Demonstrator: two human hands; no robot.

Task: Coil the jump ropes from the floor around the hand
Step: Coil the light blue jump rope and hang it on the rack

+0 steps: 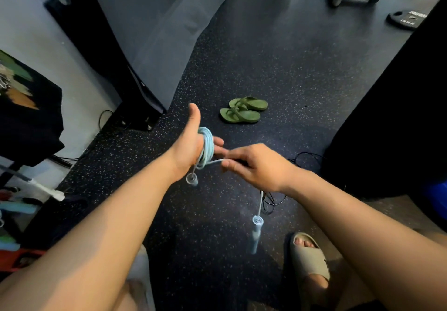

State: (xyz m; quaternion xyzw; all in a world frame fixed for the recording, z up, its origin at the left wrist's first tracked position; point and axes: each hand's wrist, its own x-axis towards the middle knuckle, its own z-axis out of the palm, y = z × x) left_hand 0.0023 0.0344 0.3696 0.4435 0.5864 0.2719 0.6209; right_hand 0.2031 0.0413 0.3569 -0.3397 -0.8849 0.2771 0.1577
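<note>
The pale blue jump rope (206, 145) lies wound in several turns round the palm of the left hand (191, 146). That hand is held flat, fingers straight and thumb lifted clear, so the loops have a firm former and the thumb stops them sliding off that side. One handle (192, 180) dangles just under the left wrist; it looks like the anchored start of the coil. The right hand (256, 165) pinches the free run of rope just beside the coil, fingers curled on it, which holds the line taut for laying a turn. From there the rest drops to the other handle (256, 234), hanging low and blurred; I cannot tell whether it touches the floor (266, 69). So little rope remains that I judge this coil nearly done. A thin black cord (273, 200) lies on the floor near the right wrist, perhaps another rope. Green flip-flops (244, 110) sit beyond the hands.
</note>
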